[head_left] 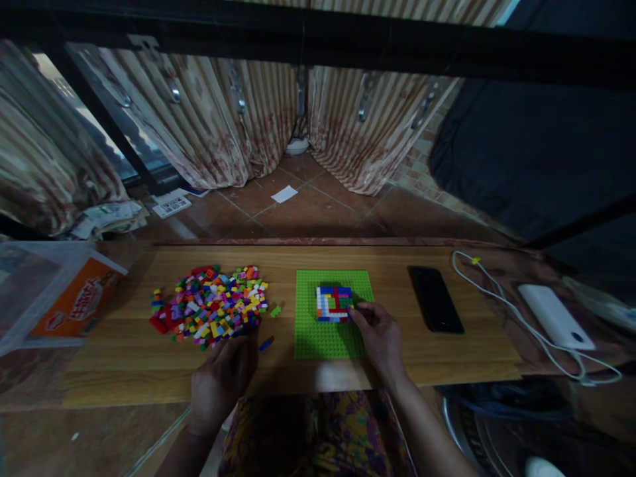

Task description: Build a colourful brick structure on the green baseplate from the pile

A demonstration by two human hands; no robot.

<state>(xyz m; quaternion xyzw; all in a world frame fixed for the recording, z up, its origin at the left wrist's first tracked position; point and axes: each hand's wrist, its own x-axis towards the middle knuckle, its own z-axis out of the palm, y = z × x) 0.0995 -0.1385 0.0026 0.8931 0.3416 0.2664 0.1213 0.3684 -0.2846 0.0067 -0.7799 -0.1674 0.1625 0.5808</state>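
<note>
A green baseplate (318, 334) lies on the wooden board, carrying a small square patch of coloured bricks (333, 303) in white, blue, red and yellow. My right hand (380, 334) rests on the plate's right side, its fingertips pinched against the patch's right edge; whether a brick is between them I cannot tell. A pile of loose small bricks (211, 306) in many colours lies left of the plate. My left hand (221, 381) sits at the pile's near edge, fingers curled down onto the board. A single blue brick (265, 344) lies beside that hand.
The wooden board (447, 358) spans the view. A black phone (435, 299) lies right of the plate, then a white power bank (554, 315) with a white cable (497, 296). A clear bag with an orange label (74, 301) sits far left. Curtains hang behind.
</note>
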